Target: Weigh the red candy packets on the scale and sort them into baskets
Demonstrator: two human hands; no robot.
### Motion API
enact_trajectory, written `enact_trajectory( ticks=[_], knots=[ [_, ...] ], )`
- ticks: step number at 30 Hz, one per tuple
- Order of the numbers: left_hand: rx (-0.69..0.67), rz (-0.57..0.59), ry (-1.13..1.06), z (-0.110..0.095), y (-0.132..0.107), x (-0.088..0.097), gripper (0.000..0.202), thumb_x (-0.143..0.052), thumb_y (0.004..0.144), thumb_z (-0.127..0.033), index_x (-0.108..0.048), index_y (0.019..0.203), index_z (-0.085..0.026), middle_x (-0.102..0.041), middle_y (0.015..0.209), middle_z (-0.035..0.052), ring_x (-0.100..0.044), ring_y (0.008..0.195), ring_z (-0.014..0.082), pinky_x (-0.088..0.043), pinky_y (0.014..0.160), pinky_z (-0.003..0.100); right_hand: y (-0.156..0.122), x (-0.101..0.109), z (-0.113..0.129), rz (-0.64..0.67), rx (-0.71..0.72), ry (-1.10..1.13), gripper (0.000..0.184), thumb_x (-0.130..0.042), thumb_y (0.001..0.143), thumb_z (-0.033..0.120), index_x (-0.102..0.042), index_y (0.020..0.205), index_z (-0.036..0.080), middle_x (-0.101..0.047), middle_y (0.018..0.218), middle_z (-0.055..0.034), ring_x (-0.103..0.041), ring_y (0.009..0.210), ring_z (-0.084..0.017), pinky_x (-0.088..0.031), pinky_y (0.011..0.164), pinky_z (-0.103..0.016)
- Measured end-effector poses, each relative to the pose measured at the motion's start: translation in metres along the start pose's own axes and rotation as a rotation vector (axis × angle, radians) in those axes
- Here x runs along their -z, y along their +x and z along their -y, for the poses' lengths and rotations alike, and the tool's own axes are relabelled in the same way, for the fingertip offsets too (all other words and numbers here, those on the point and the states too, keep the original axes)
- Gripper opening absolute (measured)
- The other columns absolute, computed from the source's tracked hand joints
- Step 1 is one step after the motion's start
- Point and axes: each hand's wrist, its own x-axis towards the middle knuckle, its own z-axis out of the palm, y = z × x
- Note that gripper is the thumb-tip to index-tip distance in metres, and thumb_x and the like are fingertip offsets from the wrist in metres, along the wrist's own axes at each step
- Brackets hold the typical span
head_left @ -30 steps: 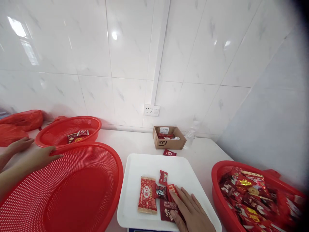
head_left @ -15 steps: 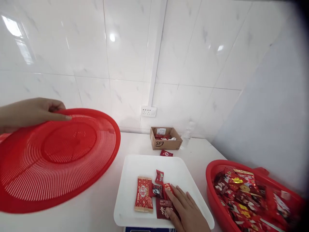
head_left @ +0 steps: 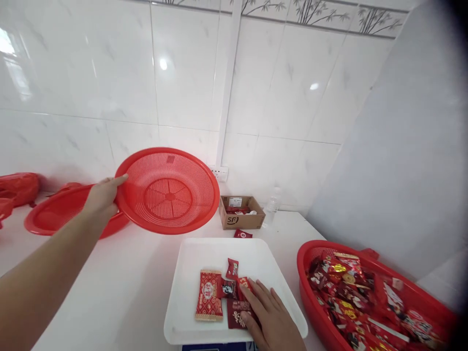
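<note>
My left hand (head_left: 101, 196) grips the rim of a round red mesh basket (head_left: 170, 191) and holds it up, tilted, above the white counter with its inside facing me. My right hand (head_left: 269, 319) lies flat, fingers stretched, on several red snack packets (head_left: 224, 292) lying on a white tray (head_left: 190, 278). The tray sits on a scale whose blue front shows at the bottom edge.
A second red basket (head_left: 54, 217) rests on the counter behind my left arm. At right, a red basket (head_left: 305, 273) is full of wrapped snacks. A small cardboard box (head_left: 239, 220), one loose red packet (head_left: 243, 234), a clear bottle (head_left: 271, 205) and red bags (head_left: 18, 187) stand near the tiled wall.
My left hand lifted the large red basket off the counter, swung it away from me and toward the wall, tilted. My right hand stayed on the packets.
</note>
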Motion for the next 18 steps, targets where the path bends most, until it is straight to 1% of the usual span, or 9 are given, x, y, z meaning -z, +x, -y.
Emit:
enact_trajectory(
  ticks=[2, 3, 5, 8, 10, 13, 16, 18],
  knots=[
    [0.134, -0.008, -0.089, 0.031, -0.002, -0.003, 0.018, -0.062, 0.081, -0.021, -0.055, 0.095, -0.010, -0.059, 0.085, 0.0022, -0.058, 0.071, 0.0120, -0.052, 0.064, 0.028, -0.001, 0.003, 0.003, 0.012, -0.013, 0.011, 0.054, -0.031, 0.091, 0.048, -0.041, 0.136, 0.021, -0.035, 0.142, -0.0068, -0.032, 0.131, -0.030, -0.030, 0.104, -0.055],
    [0.192, -0.001, -0.126, 0.046, -0.005, -0.004, 0.019, -0.058, 0.085, -0.024, -0.056, 0.100, -0.012, -0.059, 0.093, 0.0040, -0.059, 0.076, 0.0136, -0.052, 0.066, 0.030, -0.001, 0.004, 0.004, 0.006, -0.016, 0.019, 0.054, -0.030, 0.091, 0.049, -0.041, 0.136, 0.021, -0.035, 0.142, -0.0066, -0.032, 0.131, -0.029, -0.030, 0.105, -0.055],
    [0.277, 0.003, -0.180, 0.077, -0.013, -0.005, 0.026, -0.055, 0.087, -0.029, -0.055, 0.108, -0.014, -0.058, 0.105, 0.0066, -0.060, 0.086, 0.0170, -0.053, 0.072, 0.035, -0.001, 0.003, 0.004, -0.007, -0.019, 0.030, 0.054, -0.030, 0.091, 0.050, -0.041, 0.136, 0.022, -0.035, 0.142, -0.0063, -0.033, 0.131, -0.029, -0.030, 0.105, -0.054],
    [0.360, -0.036, -0.217, 0.116, -0.026, -0.006, 0.031, -0.055, 0.087, -0.032, -0.052, 0.114, -0.015, -0.056, 0.112, 0.0080, -0.058, 0.093, 0.0197, -0.051, 0.077, 0.039, -0.001, 0.000, 0.002, -0.045, -0.016, 0.028, 0.053, -0.032, 0.091, 0.050, -0.041, 0.136, 0.023, -0.038, 0.141, -0.0060, -0.035, 0.130, -0.028, -0.032, 0.104, -0.054],
    [0.386, -0.047, -0.227, 0.134, -0.033, -0.007, 0.031, -0.054, 0.087, -0.032, -0.052, 0.114, -0.016, -0.056, 0.112, 0.0081, -0.058, 0.093, 0.0197, -0.051, 0.077, 0.039, -0.002, -0.002, 0.000, -0.071, -0.005, 0.024, 0.052, -0.033, 0.091, 0.049, -0.042, 0.135, 0.025, -0.039, 0.140, -0.0060, -0.037, 0.129, -0.028, -0.033, 0.104, -0.054],
    [0.377, -0.029, -0.218, 0.146, -0.035, -0.008, 0.029, -0.054, 0.088, -0.032, -0.054, 0.111, -0.015, -0.057, 0.108, 0.0073, -0.059, 0.089, 0.0178, -0.052, 0.074, 0.036, -0.002, -0.003, 0.000, -0.067, -0.005, 0.014, 0.052, -0.032, 0.091, 0.049, -0.042, 0.136, 0.025, -0.039, 0.141, -0.0057, -0.037, 0.129, -0.028, -0.033, 0.104, -0.053],
    [0.328, -0.011, -0.157, 0.146, -0.035, -0.004, 0.026, -0.053, 0.088, -0.032, -0.055, 0.108, -0.015, -0.058, 0.102, 0.0061, -0.060, 0.083, 0.0161, -0.052, 0.070, 0.033, -0.003, -0.002, 0.002, -0.070, -0.017, 0.016, 0.052, -0.032, 0.091, 0.049, -0.041, 0.136, 0.025, -0.040, 0.141, -0.0047, -0.036, 0.130, -0.027, -0.032, 0.105, -0.051],
    [0.273, -0.021, -0.075, 0.142, -0.038, 0.001, 0.027, -0.051, 0.089, -0.030, -0.052, 0.110, -0.014, -0.057, 0.104, 0.0075, -0.059, 0.086, 0.0176, -0.052, 0.073, 0.036, -0.003, -0.001, 0.003, -0.075, -0.026, 0.031, 0.051, -0.032, 0.091, 0.049, -0.042, 0.136, 0.026, -0.041, 0.141, -0.0046, -0.037, 0.130, -0.027, -0.032, 0.105, -0.051]
  ],
)
